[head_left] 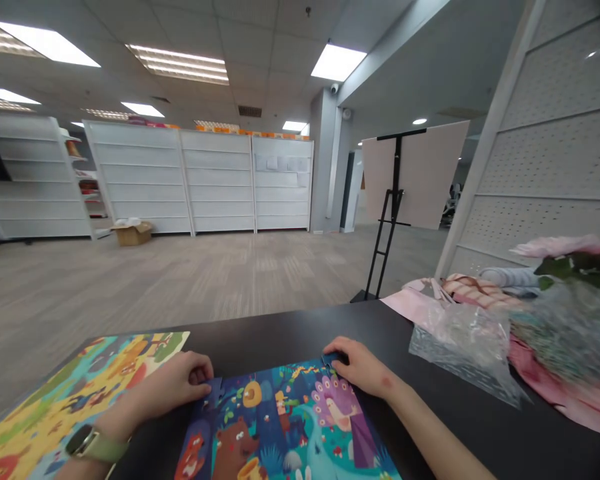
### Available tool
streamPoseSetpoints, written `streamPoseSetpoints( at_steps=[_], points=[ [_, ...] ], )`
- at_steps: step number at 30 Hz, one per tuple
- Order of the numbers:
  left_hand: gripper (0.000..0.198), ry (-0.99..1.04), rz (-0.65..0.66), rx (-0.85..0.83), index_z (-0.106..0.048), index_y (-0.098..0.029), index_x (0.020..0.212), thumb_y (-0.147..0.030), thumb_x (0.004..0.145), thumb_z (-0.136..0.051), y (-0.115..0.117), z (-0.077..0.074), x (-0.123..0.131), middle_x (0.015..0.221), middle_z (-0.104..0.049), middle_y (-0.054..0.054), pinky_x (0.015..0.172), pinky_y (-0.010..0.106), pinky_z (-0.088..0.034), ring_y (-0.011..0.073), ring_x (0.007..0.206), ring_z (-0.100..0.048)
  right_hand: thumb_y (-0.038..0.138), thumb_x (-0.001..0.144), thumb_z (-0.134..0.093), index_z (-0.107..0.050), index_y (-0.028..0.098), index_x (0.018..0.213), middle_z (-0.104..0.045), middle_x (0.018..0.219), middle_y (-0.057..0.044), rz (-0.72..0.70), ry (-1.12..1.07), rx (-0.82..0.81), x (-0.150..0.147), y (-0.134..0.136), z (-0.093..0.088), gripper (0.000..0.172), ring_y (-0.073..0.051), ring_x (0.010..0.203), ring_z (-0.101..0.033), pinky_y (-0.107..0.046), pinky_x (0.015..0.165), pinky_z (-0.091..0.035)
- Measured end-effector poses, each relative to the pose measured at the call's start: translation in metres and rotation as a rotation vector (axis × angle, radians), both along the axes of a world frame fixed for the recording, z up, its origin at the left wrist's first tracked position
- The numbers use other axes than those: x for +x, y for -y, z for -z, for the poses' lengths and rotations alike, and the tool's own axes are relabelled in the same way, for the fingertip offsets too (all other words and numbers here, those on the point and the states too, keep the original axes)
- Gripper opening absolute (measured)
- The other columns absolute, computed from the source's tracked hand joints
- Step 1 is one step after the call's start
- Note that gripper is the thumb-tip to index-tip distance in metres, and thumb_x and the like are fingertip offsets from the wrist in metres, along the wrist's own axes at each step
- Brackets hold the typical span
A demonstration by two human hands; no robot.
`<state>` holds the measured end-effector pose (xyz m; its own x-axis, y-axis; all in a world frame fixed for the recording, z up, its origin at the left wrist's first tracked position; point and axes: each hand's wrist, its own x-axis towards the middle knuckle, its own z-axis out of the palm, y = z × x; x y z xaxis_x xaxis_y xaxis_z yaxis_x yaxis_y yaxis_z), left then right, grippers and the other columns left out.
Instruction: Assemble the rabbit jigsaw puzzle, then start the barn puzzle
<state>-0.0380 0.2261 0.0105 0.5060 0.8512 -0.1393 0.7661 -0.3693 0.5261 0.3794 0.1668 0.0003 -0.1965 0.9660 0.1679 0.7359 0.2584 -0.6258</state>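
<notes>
A colourful jigsaw puzzle (280,433) with a bear and a peacock lies on the black table (280,340) in front of me. My left hand (175,380), with a watch on the wrist, rests at the puzzle's top left corner, fingers curled and pressed on a dark blue piece there. At the top right corner, my right hand (357,367) has its fingers bent down, pressing on a piece of the puzzle's edge. A second bright picture board (80,393) in yellow, teal and orange lies to the left.
Crumpled clear plastic bags (460,340), pink cloth and folded fabrics (555,387) pile up on the table's right side. Beyond the table stand a black easel with a board (405,173), white shelving (200,183), a cardboard box (133,233) and a pegboard wall (545,167).
</notes>
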Motion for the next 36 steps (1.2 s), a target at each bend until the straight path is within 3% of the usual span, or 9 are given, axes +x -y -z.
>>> streamPoseSetpoints(
  at_steps=[5, 11, 17, 20, 24, 27, 31, 33, 36],
  points=[
    [0.023, -0.035, -0.015, 0.085, -0.061, -0.022, 0.084, -0.031, 0.066, -0.070, 0.004, -0.003, 0.003, 0.086, -0.063, -0.001, 0.067, 0.027, -0.041, 0.0201, 0.080, -0.059, 0.019, 0.072, -0.065, -0.075, 0.022, 0.095, -0.070, 0.104, -0.006, 0.004, 0.048, 0.009, 0.002, -0.001, 0.001, 0.025, -0.025, 0.101, -0.061, -0.038, 0.094, -0.045],
    [0.020, -0.078, -0.009, 0.081, -0.062, -0.022, 0.084, -0.026, 0.067, -0.073, 0.005, -0.006, 0.007, 0.081, -0.064, -0.003, 0.063, 0.024, -0.041, 0.0170, 0.076, -0.059, 0.019, 0.073, -0.062, -0.076, 0.023, 0.086, -0.071, 0.098, -0.005, -0.004, 0.041, 0.023, 0.003, -0.006, 0.006, 0.019, -0.025, 0.096, -0.063, -0.038, 0.092, -0.045],
    [0.027, -0.170, -0.012, 0.104, -0.067, -0.019, 0.095, -0.026, 0.072, -0.080, 0.008, -0.014, 0.016, 0.089, -0.068, 0.000, 0.069, 0.028, -0.049, 0.0172, 0.079, -0.063, 0.025, 0.072, -0.061, -0.076, 0.023, 0.082, -0.073, 0.096, -0.007, -0.028, 0.027, 0.053, 0.007, -0.014, 0.013, 0.018, -0.027, 0.093, -0.066, -0.040, 0.088, -0.048],
    [0.022, -0.200, -0.034, 0.218, -0.068, -0.017, 0.104, -0.020, 0.082, -0.071, 0.034, -0.019, 0.032, 0.109, -0.068, 0.008, 0.086, 0.041, -0.050, 0.0252, 0.100, -0.063, 0.029, 0.072, -0.059, -0.076, 0.024, 0.081, -0.074, 0.095, -0.006, -0.036, 0.028, 0.090, 0.008, -0.013, 0.019, 0.020, -0.026, 0.093, -0.067, -0.040, 0.090, -0.049],
    [0.032, -0.192, -0.021, 0.394, -0.065, -0.020, 0.121, -0.016, 0.095, -0.048, 0.098, -0.018, 0.059, 0.140, -0.056, 0.016, 0.106, 0.055, -0.038, 0.0357, 0.130, -0.049, 0.037, 0.077, -0.055, -0.075, 0.024, 0.096, -0.072, 0.104, -0.009, 0.029, -0.005, 0.192, 0.005, -0.008, 0.029, 0.031, -0.028, 0.100, -0.066, -0.042, 0.095, -0.049],
    [0.048, -0.165, 0.091, 0.430, -0.049, -0.034, 0.144, -0.045, 0.097, -0.052, 0.141, -0.016, 0.067, 0.159, -0.040, 0.007, 0.115, 0.059, -0.029, 0.0386, 0.144, -0.035, 0.043, 0.082, -0.050, -0.069, 0.021, 0.113, -0.069, 0.115, -0.013, 0.113, -0.063, 0.274, 0.001, -0.004, 0.033, 0.043, -0.029, 0.106, -0.066, -0.043, 0.097, -0.049],
    [0.075, -0.093, 0.322, 0.364, -0.036, -0.041, 0.153, -0.073, 0.087, -0.053, 0.167, -0.015, 0.062, 0.166, -0.028, 0.003, 0.118, 0.065, -0.019, 0.0436, 0.150, -0.022, 0.049, 0.083, -0.043, -0.067, 0.019, 0.108, -0.069, 0.114, -0.015, 0.209, -0.142, 0.339, 0.001, 0.002, 0.031, 0.046, -0.029, 0.103, -0.068, -0.042, 0.098, -0.050],
    [0.079, -0.055, 0.262, 0.344, -0.039, -0.042, 0.152, -0.078, 0.083, -0.054, 0.171, -0.011, 0.062, 0.165, -0.032, 0.002, 0.120, 0.061, -0.016, 0.0404, 0.151, -0.023, 0.052, 0.081, -0.041, -0.066, 0.020, 0.104, -0.071, 0.111, -0.014, 0.276, -0.182, 0.346, 0.006, 0.007, 0.030, 0.047, -0.029, 0.098, -0.069, -0.043, 0.095, -0.051],
    [0.083, -0.050, 0.057, 0.321, -0.045, -0.042, 0.148, -0.083, 0.076, -0.056, 0.172, -0.003, 0.074, 0.163, -0.036, 0.001, 0.121, 0.059, -0.014, 0.0379, 0.151, -0.024, 0.055, 0.077, -0.042, -0.067, 0.023, 0.095, -0.074, 0.101, -0.014, 0.386, -0.246, 0.327, 0.019, 0.017, 0.030, 0.045, -0.032, 0.091, -0.072, -0.046, 0.085, -0.055]
  ],
)
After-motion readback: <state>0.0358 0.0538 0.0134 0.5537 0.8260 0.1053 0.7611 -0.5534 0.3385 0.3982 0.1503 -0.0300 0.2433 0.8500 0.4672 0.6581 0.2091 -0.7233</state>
